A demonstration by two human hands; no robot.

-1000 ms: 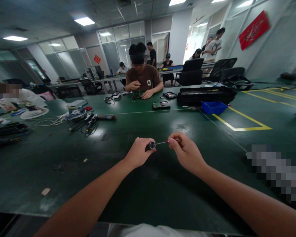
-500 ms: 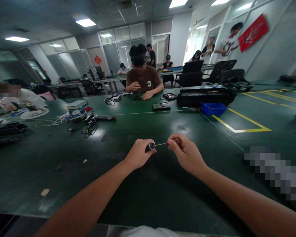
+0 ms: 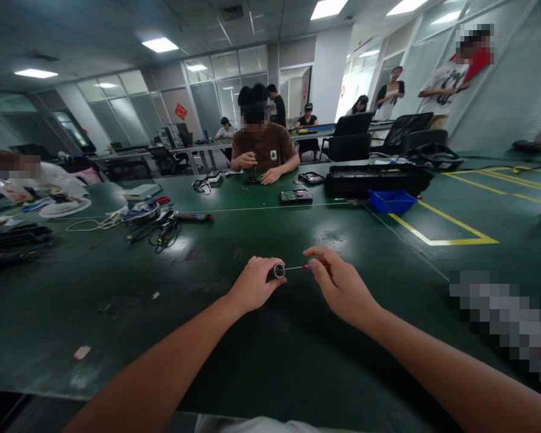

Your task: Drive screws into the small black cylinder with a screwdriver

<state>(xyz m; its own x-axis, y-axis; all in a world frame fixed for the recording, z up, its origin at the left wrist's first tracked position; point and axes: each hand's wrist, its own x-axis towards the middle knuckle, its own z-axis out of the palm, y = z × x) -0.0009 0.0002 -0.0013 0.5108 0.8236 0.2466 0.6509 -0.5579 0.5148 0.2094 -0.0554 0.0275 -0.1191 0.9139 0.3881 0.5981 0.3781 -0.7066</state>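
Over the near middle of the table, my left hand [image 3: 253, 284] is closed around a dark cylinder [image 3: 278, 271], whose round, silver-rimmed end faces right and towards me. A thin screwdriver [image 3: 296, 267] with a red collar runs from that end to my right hand [image 3: 340, 278]. Its tip meets the inside of the rim; how deep it reaches I cannot tell. My right thumb lies against the red part, with the forefinger lifted and stretched out above. The rest of the screwdriver's handle is hidden by the hand.
Across the green table [image 3: 198, 355] a person [image 3: 265, 150] works on a small board. Near them lie a hard drive [image 3: 296, 196], a black tray [image 3: 379, 179] and a blue bin [image 3: 392, 201]. Cables [image 3: 165, 231] lie left; a blurred-out object [image 3: 505, 319] lies right.
My right fingers have shifted on the screwdriver: the forefinger has lifted and straightened from its curl. The left hand keeps its hold on the cylinder. A standing person at the back has moved right.
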